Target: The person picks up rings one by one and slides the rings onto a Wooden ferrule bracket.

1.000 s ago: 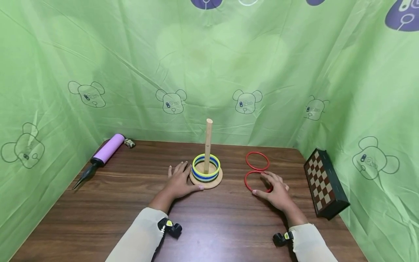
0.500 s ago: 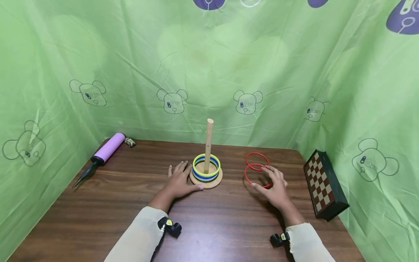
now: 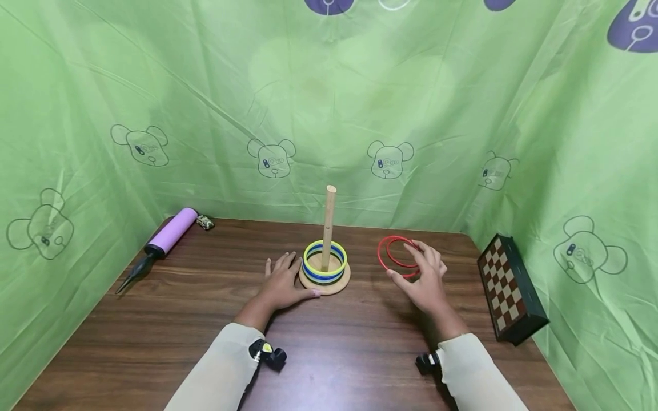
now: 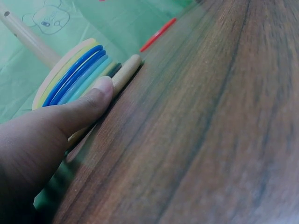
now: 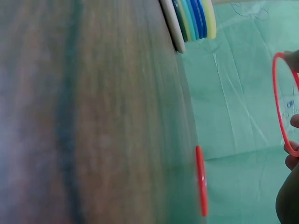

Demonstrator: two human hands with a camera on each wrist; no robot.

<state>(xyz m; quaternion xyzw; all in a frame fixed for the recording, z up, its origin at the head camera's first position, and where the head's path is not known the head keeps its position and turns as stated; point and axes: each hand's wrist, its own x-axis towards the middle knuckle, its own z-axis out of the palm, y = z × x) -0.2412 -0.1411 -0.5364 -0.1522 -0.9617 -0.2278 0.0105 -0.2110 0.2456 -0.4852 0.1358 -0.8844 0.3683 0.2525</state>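
Note:
A wooden ring toss stand has an upright peg (image 3: 329, 228) and a round base (image 3: 336, 289). Around the peg lie several stacked rings, with a yellow ring (image 3: 325, 274) on top and blue, light blue and dark ones below. My left hand (image 3: 280, 286) rests against the base's left and front edge, fingers spread, its thumb (image 4: 96, 95) laid straight on the rim. To the right, my right hand (image 3: 428, 279) holds a red ring (image 3: 378, 251) above the table between thumb and fingertips. A second red ring (image 5: 201, 179) lies on the table beneath it.
A purple hand pump (image 3: 173, 232) lies at the back left, beside a small patterned packet (image 3: 204, 222). On the right a checkered board-game box (image 3: 509, 288) stands on its side. Green cloth (image 3: 329, 114) walls in the wooden table (image 3: 334, 354).
The right hand has lifted one red ring off the table and moved it back and slightly left, over the other red ring. My left hand stays at the base.

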